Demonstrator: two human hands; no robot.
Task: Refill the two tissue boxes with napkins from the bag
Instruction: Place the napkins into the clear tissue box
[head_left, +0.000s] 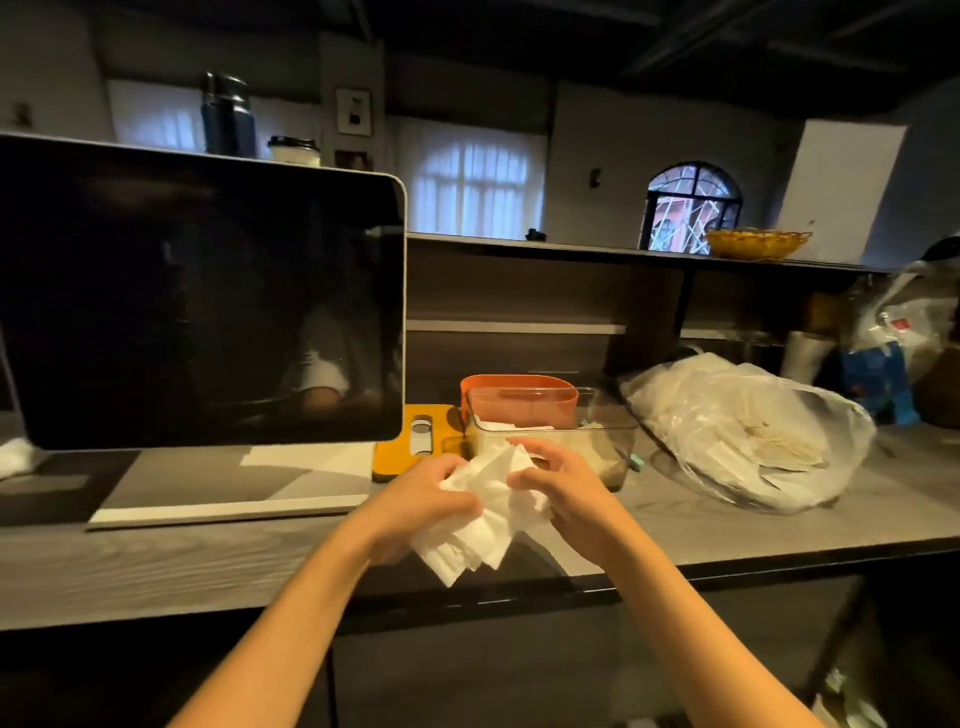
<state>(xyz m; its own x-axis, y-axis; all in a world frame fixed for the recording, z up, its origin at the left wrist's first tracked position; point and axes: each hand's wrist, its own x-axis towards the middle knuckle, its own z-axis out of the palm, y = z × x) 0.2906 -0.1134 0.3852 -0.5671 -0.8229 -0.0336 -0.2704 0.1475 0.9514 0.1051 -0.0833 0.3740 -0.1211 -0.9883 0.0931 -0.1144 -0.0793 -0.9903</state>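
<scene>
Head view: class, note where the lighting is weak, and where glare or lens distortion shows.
Head view: dim room; bright windows glow overexposed; dark screen mirrors the person; counter edge bows from the wide lens; napkins in both hands stay sharp.

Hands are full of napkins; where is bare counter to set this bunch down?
Bare counter lies along the near edge, left of the hands, before the monitor base. Another strip runs below the plastic bag. Around the clear box it is crowded.
</scene>
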